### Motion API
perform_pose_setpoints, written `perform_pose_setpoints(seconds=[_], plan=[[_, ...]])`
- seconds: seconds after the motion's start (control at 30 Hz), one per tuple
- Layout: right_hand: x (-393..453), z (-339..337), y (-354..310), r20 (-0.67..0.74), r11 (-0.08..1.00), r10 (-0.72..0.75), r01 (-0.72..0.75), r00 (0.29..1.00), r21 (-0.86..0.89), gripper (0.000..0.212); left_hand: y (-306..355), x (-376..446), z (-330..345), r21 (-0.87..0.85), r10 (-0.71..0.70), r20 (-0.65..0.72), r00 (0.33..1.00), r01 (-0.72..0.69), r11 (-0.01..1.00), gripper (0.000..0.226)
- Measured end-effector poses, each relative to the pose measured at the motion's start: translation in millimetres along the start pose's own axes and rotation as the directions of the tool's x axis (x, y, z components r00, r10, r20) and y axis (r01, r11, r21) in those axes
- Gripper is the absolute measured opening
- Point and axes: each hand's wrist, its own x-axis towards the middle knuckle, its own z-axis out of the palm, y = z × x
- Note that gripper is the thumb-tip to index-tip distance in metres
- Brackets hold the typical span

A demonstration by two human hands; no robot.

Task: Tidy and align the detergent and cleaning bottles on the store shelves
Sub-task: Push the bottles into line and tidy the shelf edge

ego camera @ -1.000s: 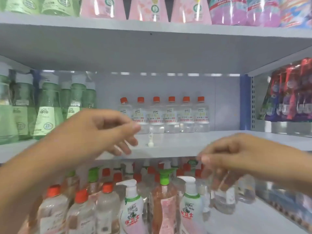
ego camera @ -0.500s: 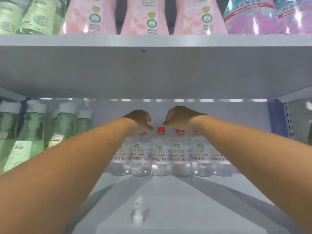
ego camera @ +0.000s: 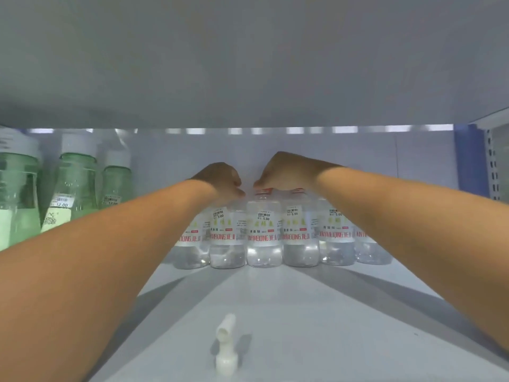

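Both hands reach deep into a store shelf (ego camera: 316, 312), over a row of clear bottles (ego camera: 264, 238) standing at its back. The fingers are mostly hidden behind the knuckles and the bottle tops, so whether they clamp a cap or only rest there cannot be told; they curl downward. The left hand (ego camera: 220, 179) covers the top of the second bottle from the left; the right hand (ego camera: 289, 170) sits over the red caps just right of it. The forearms hide parts of the end bottles. Left of the row stand green bottles (ego camera: 74, 186), the nearest cut off by the frame. A white nozzle (ego camera: 225, 346) stands well in front of the row. A grey shelf underside (ego camera: 248, 59) fills the upper frame.
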Motion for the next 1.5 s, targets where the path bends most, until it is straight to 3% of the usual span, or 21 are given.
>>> perform_pose_setpoints(seconds=[0.13, 0.27, 0.37, 0.5, 0.6, 0.73, 1.13, 1.27, 1.37, 1.5], plan=[[-7.8, -5.0, -1.6, 0.018, 1.000, -0.009, 0.009, 1.000, -0.026, 0.040, -3.2, -0.7, 1.3, -0.020, 0.021, -0.018, 1.000, -0.021, 1.000, 0.044], [-26.0, -31.1, 19.8, -0.042, 1.000, 0.006, -0.006, 0.999, -0.004, 0.056, -12.7, -8.5, -14.1, -0.130, 0.023, -0.103, 0.994, -0.036, 0.991, 0.040], [-38.7, -34.8, 39.6, -0.029, 0.999, 0.051, -0.051, 0.998, -0.008, 0.051, -33.5, -19.4, -34.3, -0.206, -0.071, -0.178, 0.981, 0.033, 0.978, 0.029], [-39.9, -21.6, 43.1, -0.027, 0.998, 0.055, -0.056, 0.998, -0.017, 0.043, -54.6, -31.4, -34.1, -0.032, -0.232, -0.011, 0.973, 0.232, 0.972, 0.038], [-37.6, -18.8, 44.5, -0.028, 0.998, 0.052, -0.053, 0.998, -0.026, 0.040, -54.4, -33.5, -29.1, -0.143, -0.296, 0.109, 0.949, 0.310, 0.940, 0.047], [-41.5, -22.2, 44.8, 0.000, 0.999, 0.051, -0.051, 0.999, 0.015, 0.034, -54.4, -33.2, -27.7, -0.172, -0.303, 0.112, 0.946, 0.319, 0.932, 0.060], [-40.4, -15.1, 52.8, 0.009, 0.991, 0.104, -0.104, 0.995, 0.079, 0.032, -57.1, -35.3, -25.8, -0.273, -0.330, 0.145, 0.933, 0.358, 0.893, 0.051], [-58.7, -27.5, 41.6, 0.001, 0.987, 0.129, -0.128, 0.992, 0.094, 0.053, -34.6, -57.6, -34.7, -0.404, -0.449, 0.148, 0.881, 0.469, 0.786, 0.078], [-101.2, -43.5, 27.9, -0.034, 0.948, 0.174, -0.158, 0.984, 0.278, 0.068, -21.3, -95.3, -41.2, -0.596, -0.482, 0.077, 0.873, 0.428, 0.679, 0.086], [-206.3, -54.5, 8.2, -0.024, 0.830, 0.161, -0.122, 0.987, 0.545, 0.072, 4.6, -170.9, -57.7, -0.717, -0.393, 0.050, 0.918, 0.307, 0.626, 0.094]])
